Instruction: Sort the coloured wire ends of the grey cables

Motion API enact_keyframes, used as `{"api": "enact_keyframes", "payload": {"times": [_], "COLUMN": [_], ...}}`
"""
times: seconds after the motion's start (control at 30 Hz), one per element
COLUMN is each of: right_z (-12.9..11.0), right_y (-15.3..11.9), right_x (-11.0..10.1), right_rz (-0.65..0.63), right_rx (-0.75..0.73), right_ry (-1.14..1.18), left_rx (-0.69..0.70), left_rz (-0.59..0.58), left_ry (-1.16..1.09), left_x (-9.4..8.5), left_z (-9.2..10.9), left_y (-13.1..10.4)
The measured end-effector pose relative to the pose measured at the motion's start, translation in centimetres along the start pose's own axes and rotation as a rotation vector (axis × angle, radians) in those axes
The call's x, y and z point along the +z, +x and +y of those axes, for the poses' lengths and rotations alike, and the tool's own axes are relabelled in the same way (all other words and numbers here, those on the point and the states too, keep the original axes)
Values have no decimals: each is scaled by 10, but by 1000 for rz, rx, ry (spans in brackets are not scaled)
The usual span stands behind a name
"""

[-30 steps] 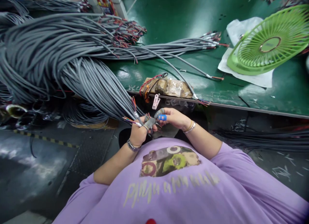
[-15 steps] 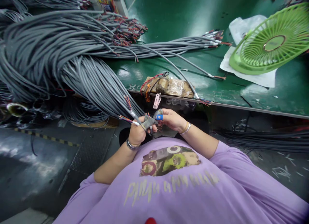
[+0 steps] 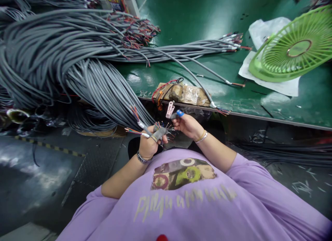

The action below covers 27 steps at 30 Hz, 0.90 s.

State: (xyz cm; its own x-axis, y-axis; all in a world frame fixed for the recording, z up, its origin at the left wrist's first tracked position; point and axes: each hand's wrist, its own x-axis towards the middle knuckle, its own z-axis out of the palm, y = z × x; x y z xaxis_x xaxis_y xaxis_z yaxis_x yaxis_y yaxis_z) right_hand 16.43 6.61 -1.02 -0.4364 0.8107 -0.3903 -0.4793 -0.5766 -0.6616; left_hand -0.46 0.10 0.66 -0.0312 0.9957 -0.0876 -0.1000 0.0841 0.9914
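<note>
My left hand [image 3: 149,144] is closed around the end of a bundle of grey cables [image 3: 109,92]. A grey wrapped band [image 3: 158,133] shows at its fingers, with short coloured wires fanning out past it. Two cable ends with white sleeves and longer coloured wires stick out to the left over this hand. My right hand [image 3: 190,126] is apart from the bundle, just right of the wire tips, its fingers curled together. One finger wears a blue wrap [image 3: 180,113], with something grey beyond it near a pink clip [image 3: 170,110]. What the fingers hold, if anything, I cannot make out.
A large heap of grey cables [image 3: 52,43] covers the left of the green table [image 3: 202,12]. A cardboard piece [image 3: 192,94] with tape and red and black wires lies at the front edge. A green fan [image 3: 298,48] stands on white paper at right.
My right hand has moved away from the bundle end, up and to the right, towards the pink clip. The short wires now show spread out. My left hand keeps its hold.
</note>
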Motion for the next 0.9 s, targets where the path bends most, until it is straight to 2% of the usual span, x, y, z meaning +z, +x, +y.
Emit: {"api": "enact_keyframes", "payload": {"times": [0.07,0.13,0.2,0.27,0.33,0.4,0.5,0.57,0.63,0.73,0.77,0.9], "right_z": [-6,-12,-13,-11,-6,-2,-1,-1,-1,1,2,3], "right_y": [4,6,8,9,11,15,20,20,17,13,13,16], "right_x": [3,9,15,17,18,19,23,26,27,25,24,25], "right_rz": [0,-40,-32,50,139,137,-7,-56,2,138,144,15], "right_rx": [7,-45,-184,-356,-461,-448,-292,-246,-327,-522,-540,-357], "right_ry": [-33,-115,-225,-319,-347,-296,-166,-130,-189,-345,-364,-187], "left_rx": [-16,-32,-37,-43,-57,-67,-66,-65,-64,-59,-60,-57], "left_rz": [5,-3,-18,-29,-29,-26,-37,-54,-68,-61,-60,-73], "left_ry": [-20,-36,-57,-78,-91,-98,-103,-115,-137,-165,-166,-143], "left_x": [4,7,9,10,9,9,9,10,10,11,11,10], "left_z": [5,9,12,14,14,14,13,13,13,13,12,11], "left_y": [2,5,9,12,15,17,19,21,22,23,23,23]}}
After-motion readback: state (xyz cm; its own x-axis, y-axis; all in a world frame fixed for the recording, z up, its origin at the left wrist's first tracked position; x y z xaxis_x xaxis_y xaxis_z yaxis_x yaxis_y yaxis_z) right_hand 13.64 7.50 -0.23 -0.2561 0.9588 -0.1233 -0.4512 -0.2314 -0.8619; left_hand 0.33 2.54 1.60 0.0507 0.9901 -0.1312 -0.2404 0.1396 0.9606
